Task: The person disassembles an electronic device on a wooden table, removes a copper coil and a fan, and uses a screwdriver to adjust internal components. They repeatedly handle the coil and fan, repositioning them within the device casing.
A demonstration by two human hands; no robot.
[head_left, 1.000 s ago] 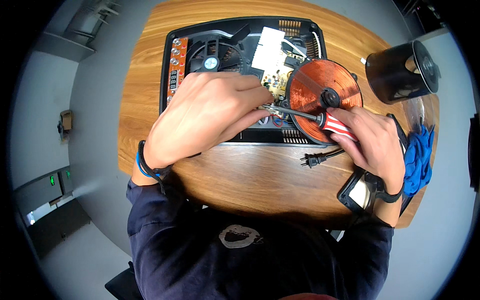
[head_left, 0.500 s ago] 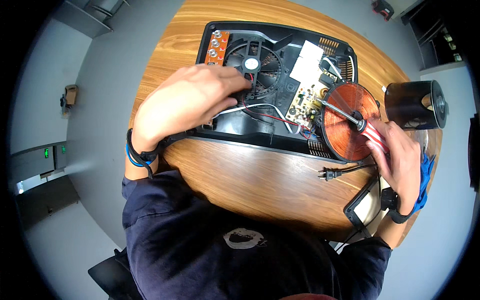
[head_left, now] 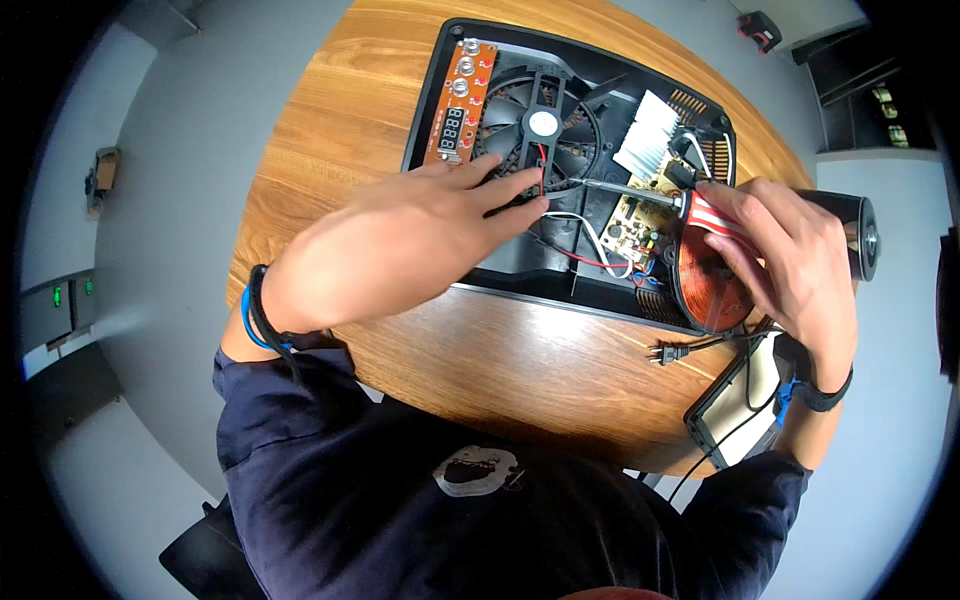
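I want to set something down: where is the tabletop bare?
Bare tabletop lies between the open housing and the shirt, left of the plug, and again beyond the left hand, left of the housing. The right is crowded: right hand, coil, black cylinder, pale panel.

Red-and-white screwdriver point(head_left: 710, 214), black fan point(head_left: 541, 124).
Screwdriver points left from the right hand point(head_left: 788, 245); fan lies flat, partly under the left hand point(head_left: 405, 235).

Red-and-black object point(head_left: 759, 33) on grey floor point(head_left: 195, 280)
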